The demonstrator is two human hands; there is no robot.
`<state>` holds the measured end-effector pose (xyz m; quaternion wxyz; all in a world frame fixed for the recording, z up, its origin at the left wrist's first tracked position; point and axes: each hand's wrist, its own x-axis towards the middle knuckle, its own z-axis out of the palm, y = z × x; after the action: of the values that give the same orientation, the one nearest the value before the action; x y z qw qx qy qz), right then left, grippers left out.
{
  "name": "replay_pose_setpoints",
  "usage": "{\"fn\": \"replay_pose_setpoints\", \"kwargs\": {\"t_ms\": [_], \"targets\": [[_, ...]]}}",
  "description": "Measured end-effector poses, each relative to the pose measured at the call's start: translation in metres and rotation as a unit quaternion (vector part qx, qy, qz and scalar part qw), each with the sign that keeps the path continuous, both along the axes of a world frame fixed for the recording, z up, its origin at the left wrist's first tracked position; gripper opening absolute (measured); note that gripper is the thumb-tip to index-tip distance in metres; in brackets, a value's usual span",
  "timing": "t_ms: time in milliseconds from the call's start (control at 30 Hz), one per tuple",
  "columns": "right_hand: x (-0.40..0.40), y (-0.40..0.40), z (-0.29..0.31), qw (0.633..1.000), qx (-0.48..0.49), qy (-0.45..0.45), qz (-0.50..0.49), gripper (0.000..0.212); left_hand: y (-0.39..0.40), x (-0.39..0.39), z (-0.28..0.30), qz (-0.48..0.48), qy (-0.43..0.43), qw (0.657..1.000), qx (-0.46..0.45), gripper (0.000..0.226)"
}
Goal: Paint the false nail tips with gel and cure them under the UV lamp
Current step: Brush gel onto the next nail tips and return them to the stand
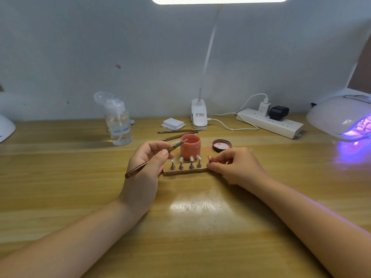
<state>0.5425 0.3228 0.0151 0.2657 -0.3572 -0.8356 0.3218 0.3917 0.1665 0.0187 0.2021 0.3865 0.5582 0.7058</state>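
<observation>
Four false nail tips (192, 158) in a row, ea. on a small metal cone stand (181, 166), all standing on a thin brown base strip (185, 171) at mid-desk, just in front of gel jar. Tips pale, translucent, glossy w/ lamp glare; no clear colour visible on them at this res.

L hand (147, 159) pinching brown-handled gel brush (140, 167) betw. thumb & fingers, handle angled down-left, bristle end up-right at rim of open gel jar (190, 146). Jar coral-pink, lid off. Jar lid (221, 145) lying inner face up just R of jar, pink smears inside.

R hand (234, 163) w/ curled fingers pinching R end of base strip, fingertips (210, 165) touching its edge.

UV lamp (341, 115) far R on wooden desk (180, 227), white dome, violet glow spilling onto desk surface.

Behind jar: two spare brushes (176, 131), stack of white pads (173, 123), clip-on desk lamp (199, 115) lit overhead, power strip (271, 123) w/ white & black plugs, clear pump bottle (119, 121) at L w/ cap flipped open.
</observation>
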Motion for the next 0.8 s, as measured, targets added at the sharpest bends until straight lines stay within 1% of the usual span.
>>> {"fn": "replay_pose_setpoints", "kwargs": {"t_ms": [167, 267, 333, 467, 533, 800], "targets": [[0.0, 0.0, 0.001, 1.0, 0.004, -0.003, 0.001, 0.012, 0.0, -0.001, -0.001, -0.003, 0.001, 1.0, 0.001, 0.019], [0.002, -0.001, 0.001, 0.999, 0.038, -0.02, -0.007, 0.026, 0.0, 0.0, -0.001, -0.005, -0.002, 1.0, 0.007, 0.019], [0.004, -0.003, 0.001, 0.997, 0.076, -0.021, -0.025, 0.03, 0.0, -0.001, -0.001, -0.014, -0.006, 1.0, 0.01, 0.019], [0.006, -0.013, -0.002, 0.978, 0.198, -0.041, -0.041, 0.02, 0.001, 0.001, -0.001, -0.043, 0.003, 0.999, 0.005, 0.02], [0.005, -0.018, -0.003, 0.969, 0.235, -0.052, -0.05, 0.019, 0.001, 0.001, -0.001, -0.048, 0.002, 0.999, 0.004, 0.02], [-0.004, -0.02, -0.001, 0.967, 0.222, -0.115, -0.045, 0.033, 0.003, 0.002, 0.002, -0.066, -0.015, 0.998, -0.005, 0.016]]}}
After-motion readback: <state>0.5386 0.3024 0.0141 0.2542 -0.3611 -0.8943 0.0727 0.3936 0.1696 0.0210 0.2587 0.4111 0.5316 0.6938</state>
